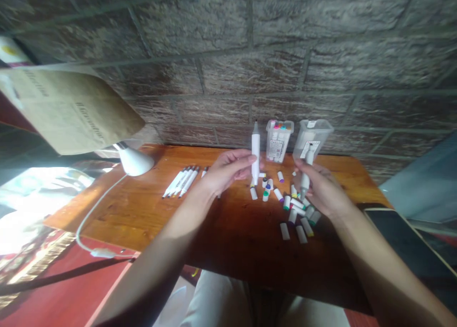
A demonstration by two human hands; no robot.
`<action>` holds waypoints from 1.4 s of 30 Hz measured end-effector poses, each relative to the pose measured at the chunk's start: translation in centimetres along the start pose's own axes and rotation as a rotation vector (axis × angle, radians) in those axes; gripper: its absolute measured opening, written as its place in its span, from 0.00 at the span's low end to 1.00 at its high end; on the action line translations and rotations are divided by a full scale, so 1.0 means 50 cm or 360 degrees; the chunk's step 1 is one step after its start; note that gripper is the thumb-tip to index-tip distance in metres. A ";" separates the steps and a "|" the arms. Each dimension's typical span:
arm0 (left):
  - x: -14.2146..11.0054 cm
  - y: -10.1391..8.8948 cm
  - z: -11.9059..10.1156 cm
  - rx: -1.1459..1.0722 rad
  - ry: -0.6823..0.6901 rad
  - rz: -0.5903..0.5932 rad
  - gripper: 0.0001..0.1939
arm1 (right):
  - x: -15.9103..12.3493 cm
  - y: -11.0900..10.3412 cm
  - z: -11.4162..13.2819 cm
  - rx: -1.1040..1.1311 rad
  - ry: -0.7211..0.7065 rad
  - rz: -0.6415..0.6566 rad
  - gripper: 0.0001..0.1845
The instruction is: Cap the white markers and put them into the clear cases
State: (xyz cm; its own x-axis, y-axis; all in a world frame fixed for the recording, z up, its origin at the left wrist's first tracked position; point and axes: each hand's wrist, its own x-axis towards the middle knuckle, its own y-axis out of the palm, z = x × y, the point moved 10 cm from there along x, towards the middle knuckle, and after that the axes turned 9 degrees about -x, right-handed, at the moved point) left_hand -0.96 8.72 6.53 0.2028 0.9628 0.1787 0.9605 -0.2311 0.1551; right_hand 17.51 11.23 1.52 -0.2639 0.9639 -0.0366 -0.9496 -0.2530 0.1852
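Observation:
My left hand [233, 167] pinches a white marker [255, 148] that stands upright, its dark uncapped tip pointing up. In my right hand [323, 186] is another uncapped marker [306, 174], slightly tilted, with grey at both ends. Many loose marker caps [293, 216] with coloured ends lie scattered on the wooden table [232, 234] below and between my hands. Several uncapped white markers [182, 182] lie side by side to the left, and my left forearm partly hides more of them.
Against the brick wall stand a clear plastic box holding capped markers [276, 148] and a second clear box [316, 129]. A lamp [135, 160] with a paper shade and a white cord [84, 222] is at left. A dark tablet-like device [403, 241] lies at right.

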 end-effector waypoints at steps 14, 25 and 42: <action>0.006 0.027 0.063 -0.0593 0.0155 -0.0111 0.11 | -0.013 0.055 -0.010 -0.0310 -0.0017 0.0431 0.29; -0.002 0.050 0.066 -0.0644 0.0177 0.0011 0.13 | -0.030 0.040 -0.029 -0.0551 -0.0042 0.0629 0.20; -0.003 0.050 0.052 -0.0713 0.0245 0.0027 0.13 | -0.023 0.028 -0.008 -0.0465 0.0002 0.0429 0.21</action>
State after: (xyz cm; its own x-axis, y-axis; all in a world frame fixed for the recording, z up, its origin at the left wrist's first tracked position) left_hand 1.90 8.38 4.37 0.1549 0.9341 0.3216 0.7737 -0.3171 0.5485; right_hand 16.40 9.70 1.43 -0.5105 0.8595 -0.0263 -0.8542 -0.5104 -0.0990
